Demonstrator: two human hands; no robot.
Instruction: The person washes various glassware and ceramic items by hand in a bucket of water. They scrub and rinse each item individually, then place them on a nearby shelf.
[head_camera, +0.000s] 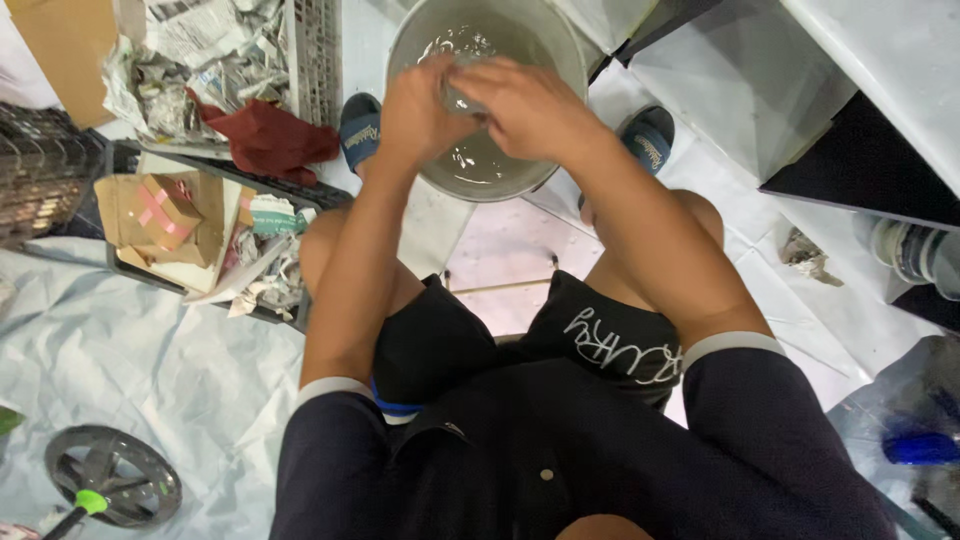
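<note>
Fingers of both hands curl together around a small clear object, seemingly a glass, held over the water inside a round grey bucket at the far middle of the scene. Left hand grips it from the left side, right hand covers it from above and the right, so most of the object is hidden and its exact kind cannot be told. Both hands touch each other above the bucket.

Blue slippers sit on either side of the bucket on the floor. To the left lies a dark crate holding a small cardboard box, with a red cloth and crumpled newspaper farther off. A round grey wheel-like disc rests on the pale plastic sheet at near left.
</note>
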